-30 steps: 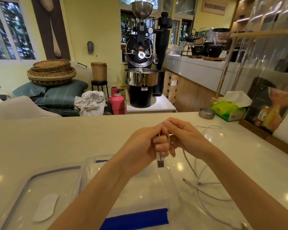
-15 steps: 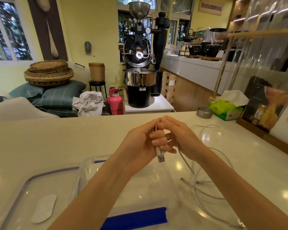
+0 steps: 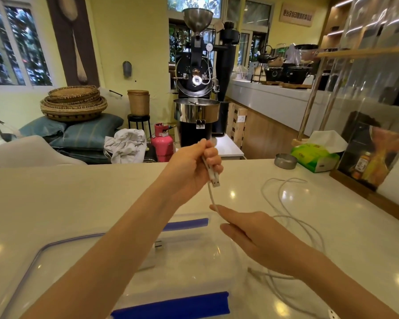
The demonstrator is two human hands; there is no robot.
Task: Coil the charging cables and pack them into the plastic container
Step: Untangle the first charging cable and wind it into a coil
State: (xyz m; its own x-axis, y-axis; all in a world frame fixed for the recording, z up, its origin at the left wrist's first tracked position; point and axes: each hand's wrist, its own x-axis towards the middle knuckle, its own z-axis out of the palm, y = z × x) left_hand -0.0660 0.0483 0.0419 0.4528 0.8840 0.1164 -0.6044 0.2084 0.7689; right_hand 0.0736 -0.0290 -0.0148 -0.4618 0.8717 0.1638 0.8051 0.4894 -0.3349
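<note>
White cable (image 3: 211, 197), thin and limp, clamped at its USB plug (image 3: 213, 179) in the left hand (image 3: 194, 169), raised above the right. Right hand (image 3: 251, 236) pinched on the cord just below, fingers extended. Remaining slack looping beyond and under the right wrist. Clear plastic container (image 3: 171, 295) beneath both hands. Light, floppy, likely springy: best gripped near the plug, each loop pinned while coiling.
</note>
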